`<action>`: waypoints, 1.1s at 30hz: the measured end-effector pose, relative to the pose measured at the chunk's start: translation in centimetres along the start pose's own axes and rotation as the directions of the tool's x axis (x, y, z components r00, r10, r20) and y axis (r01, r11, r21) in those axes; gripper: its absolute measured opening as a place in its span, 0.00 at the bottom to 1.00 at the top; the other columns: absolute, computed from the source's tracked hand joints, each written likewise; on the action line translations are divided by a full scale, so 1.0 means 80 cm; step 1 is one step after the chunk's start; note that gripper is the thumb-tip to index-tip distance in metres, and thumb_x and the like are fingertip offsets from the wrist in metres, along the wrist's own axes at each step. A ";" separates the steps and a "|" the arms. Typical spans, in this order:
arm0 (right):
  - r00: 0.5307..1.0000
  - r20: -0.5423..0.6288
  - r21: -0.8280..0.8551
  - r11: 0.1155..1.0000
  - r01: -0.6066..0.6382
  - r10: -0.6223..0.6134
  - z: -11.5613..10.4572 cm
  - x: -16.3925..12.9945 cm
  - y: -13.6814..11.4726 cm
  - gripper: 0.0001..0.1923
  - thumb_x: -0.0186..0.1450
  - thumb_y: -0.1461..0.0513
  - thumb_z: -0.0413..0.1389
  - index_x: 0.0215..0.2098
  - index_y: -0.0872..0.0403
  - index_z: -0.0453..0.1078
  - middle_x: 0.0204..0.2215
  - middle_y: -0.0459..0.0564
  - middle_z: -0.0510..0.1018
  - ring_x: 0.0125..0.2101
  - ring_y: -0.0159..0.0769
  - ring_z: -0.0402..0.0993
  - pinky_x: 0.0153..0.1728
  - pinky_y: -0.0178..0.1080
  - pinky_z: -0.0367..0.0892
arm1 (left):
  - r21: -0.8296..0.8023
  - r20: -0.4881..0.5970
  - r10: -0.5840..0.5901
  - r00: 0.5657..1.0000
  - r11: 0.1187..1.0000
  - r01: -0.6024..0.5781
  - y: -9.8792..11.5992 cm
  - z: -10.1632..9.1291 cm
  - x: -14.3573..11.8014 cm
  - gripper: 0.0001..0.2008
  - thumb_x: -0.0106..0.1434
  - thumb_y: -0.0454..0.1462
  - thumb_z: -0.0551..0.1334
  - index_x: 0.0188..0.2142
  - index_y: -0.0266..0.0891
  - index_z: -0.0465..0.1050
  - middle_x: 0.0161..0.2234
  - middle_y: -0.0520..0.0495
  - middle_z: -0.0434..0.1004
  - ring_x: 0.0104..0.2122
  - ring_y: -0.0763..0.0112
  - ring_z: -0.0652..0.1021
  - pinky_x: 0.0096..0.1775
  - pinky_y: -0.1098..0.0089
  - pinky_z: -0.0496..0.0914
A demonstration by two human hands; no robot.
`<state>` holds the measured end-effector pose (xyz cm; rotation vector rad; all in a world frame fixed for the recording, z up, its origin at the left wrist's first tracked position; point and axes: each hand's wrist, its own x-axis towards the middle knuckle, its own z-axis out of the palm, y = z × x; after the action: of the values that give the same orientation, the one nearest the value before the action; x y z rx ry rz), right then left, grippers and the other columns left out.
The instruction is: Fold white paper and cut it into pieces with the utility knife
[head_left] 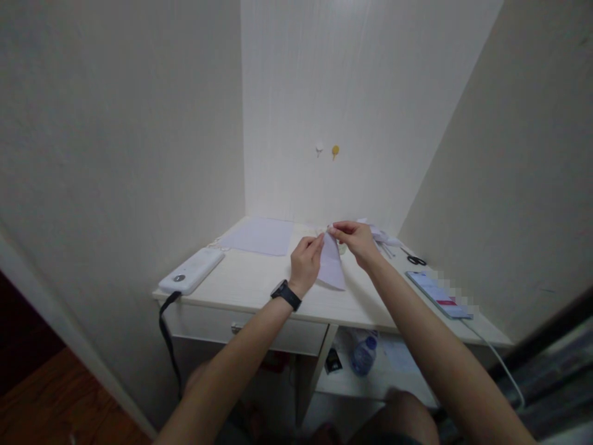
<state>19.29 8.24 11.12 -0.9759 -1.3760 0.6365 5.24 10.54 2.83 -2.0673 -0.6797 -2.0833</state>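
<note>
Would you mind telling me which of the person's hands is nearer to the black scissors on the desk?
The right hand is nearer: the scissors lie on the desk just to its right. The left hand is farther left, beyond the folded paper both hands hold.

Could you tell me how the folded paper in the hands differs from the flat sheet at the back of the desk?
The folded paper is a narrow pointed shape, pinched by the left hand and right hand; the flat sheet is a wide unfolded rectangle that nothing touches. The folded paper is tilted up, the flat sheet lies level. Both look pale lilac.
</note>
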 end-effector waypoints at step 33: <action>0.980 0.195 -0.114 0.993 -0.018 0.040 -0.013 0.010 -0.014 0.20 0.41 0.52 0.73 0.28 0.56 0.80 0.24 0.50 0.80 0.25 0.34 0.71 0.29 0.39 0.66 | -0.511 0.335 -0.635 0.697 0.499 0.700 0.008 -0.008 0.025 0.18 0.49 0.43 0.76 0.38 0.37 0.84 0.40 0.39 0.84 0.41 0.57 0.83 0.49 0.55 0.76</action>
<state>20.26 8.16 12.52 -1.0448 -1.5885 0.6988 4.75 10.16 4.94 -2.5322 -1.0944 -2.9705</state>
